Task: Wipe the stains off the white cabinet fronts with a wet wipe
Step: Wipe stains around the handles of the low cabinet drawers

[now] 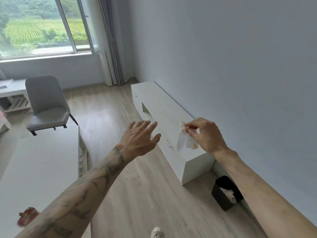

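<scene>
One stained wet wipe point(186, 140) hangs over the white cabinet's point(164, 107) near end, pinched by the right hand point(205, 134). The left hand point(139, 138) hovers spread and empty beside the cabinet. One black bin point(221, 196) past that end holds crumpled tissue, count unclear.

Window point(37, 26): upper left, one sash ajar, green fields outside.
Curtain point(111, 48): grey, hanging just right of the window, reaching the floor.
Chair point(48, 103): grey, padded, dark legs, left of centre.
Desk point(12, 90): white, far left edge, just beside the chair.
Counter point(39, 165): white, lower left.
Packet point(27, 216): red, on the counter near the bottom edge.
Bin point(221, 198): black, lower right, on the floor by the wall, crumpled paper inside.
Floor point(137, 194): pale wood planks.
</scene>
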The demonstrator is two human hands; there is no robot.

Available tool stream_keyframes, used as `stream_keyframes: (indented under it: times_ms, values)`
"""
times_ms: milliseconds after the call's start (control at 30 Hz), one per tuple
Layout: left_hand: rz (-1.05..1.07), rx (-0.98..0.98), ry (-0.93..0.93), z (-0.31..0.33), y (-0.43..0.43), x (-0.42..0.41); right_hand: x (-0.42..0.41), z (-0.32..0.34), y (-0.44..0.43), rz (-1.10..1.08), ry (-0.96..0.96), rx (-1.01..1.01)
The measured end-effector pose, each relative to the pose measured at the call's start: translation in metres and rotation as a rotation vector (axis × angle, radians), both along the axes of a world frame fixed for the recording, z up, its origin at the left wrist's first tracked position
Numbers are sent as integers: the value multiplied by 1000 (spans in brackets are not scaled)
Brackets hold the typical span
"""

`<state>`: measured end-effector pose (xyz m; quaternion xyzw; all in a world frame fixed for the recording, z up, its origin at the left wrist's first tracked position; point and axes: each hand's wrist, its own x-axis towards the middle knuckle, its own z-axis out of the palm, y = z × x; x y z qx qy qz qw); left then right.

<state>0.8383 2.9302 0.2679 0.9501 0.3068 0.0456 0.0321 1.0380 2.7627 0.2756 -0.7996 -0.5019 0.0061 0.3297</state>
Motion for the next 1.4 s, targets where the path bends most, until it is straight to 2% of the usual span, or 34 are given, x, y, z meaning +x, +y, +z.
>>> stream_keyframes:
  times_ms: [233,400,733,933,1100,1267,1400]
  values:
    - [-137,22,98,-23,188,99,79,-37,166,-108,28,-7]
    - [-253,24,97,-35,299,172,126,-38,260,-193,50,-39]
    - [-599,72,156,-99,505,342,200,-94,420,-533,90,-45]
    - [-818,49,220,-140,567,407,204,-145,474,-750,225,-84]
    - [-899,21,244,-183,601,435,207,-194,501,-855,323,-108]
    - [-958,32,276,-259,622,459,225,-262,519,-922,366,-140]
    - [-1023,18,306,-344,635,486,242,-334,526,-1004,369,-116]
